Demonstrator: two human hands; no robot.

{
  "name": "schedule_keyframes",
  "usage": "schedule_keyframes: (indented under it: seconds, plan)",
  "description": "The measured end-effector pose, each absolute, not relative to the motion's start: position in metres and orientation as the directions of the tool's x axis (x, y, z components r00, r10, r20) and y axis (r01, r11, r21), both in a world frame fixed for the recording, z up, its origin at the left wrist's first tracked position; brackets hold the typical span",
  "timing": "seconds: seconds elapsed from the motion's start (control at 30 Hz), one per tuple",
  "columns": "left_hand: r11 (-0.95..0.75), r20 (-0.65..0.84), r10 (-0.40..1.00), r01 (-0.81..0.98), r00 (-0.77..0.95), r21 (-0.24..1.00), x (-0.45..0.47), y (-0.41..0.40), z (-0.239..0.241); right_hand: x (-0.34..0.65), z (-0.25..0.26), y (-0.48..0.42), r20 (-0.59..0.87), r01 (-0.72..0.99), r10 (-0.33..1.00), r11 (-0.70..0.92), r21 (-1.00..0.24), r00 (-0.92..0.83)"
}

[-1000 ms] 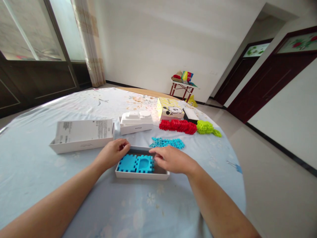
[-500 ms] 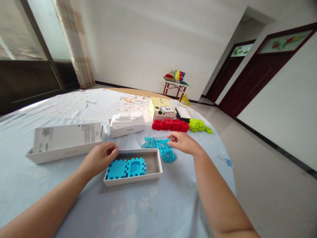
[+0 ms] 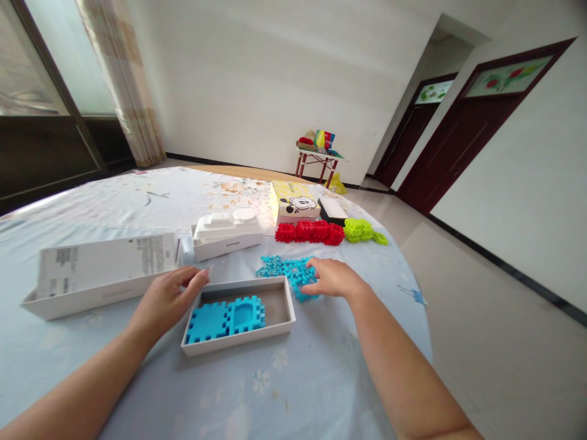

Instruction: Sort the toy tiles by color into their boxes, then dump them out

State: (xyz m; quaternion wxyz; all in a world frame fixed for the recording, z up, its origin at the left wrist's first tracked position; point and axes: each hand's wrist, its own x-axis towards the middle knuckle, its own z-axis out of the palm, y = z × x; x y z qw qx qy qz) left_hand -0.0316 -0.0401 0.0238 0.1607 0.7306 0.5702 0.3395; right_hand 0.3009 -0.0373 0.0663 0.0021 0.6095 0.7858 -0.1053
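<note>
My left hand rests at the far left corner of a shallow white box, its thumb and forefinger extended with a gap between them. No held object shows in it. Inside the box, on its left side, lie two blue interlocking foam-like tiles with notched edges, a plain tile and a tile with a round hollow. Just beyond the box's right end, my right hand is over loose blue notched pieces. Its thumb and forefinger are apart, with blue pieces between them; no firm grip shows.
Left of the box lies a long white box with a printed lid. Beyond stand a white box of white parts and a yellow cartoon box. Red pieces, green pieces and a black-and-white box lie at the right.
My right hand has lowered onto the blue pieces, with its thumb and forefinger further apart. My left hand's thumb and forefinger have straightened near the box corner. The whole view has shifted slightly.
</note>
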Motion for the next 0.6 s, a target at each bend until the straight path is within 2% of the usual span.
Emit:
schedule_keyframes:
  seconds: [0.17,0.37,0.47,0.6]
  plan:
    - [-0.338,0.325,0.929,0.762,0.177,0.552,-0.031,-0.041,0.022,0.287,0.063,-0.04,-0.065,0.974,0.976,0.2,-0.103,-0.207]
    - [-0.384,0.375,0.905,0.768,0.202,0.512,-0.031,-0.039,0.019,0.277,0.057,-0.042,-0.103,0.978,0.973,0.208,-0.024,-0.209]
    - [-0.4,0.406,0.891,0.77,0.202,0.497,-0.032,-0.038,0.018,0.284,0.064,-0.041,-0.061,0.981,0.98,0.189,-0.033,-0.191]
    - [-0.41,0.422,0.884,0.769,0.202,0.49,-0.031,-0.037,0.017,0.283,0.066,-0.034,0.079,0.986,0.988,0.137,-0.091,-0.13]
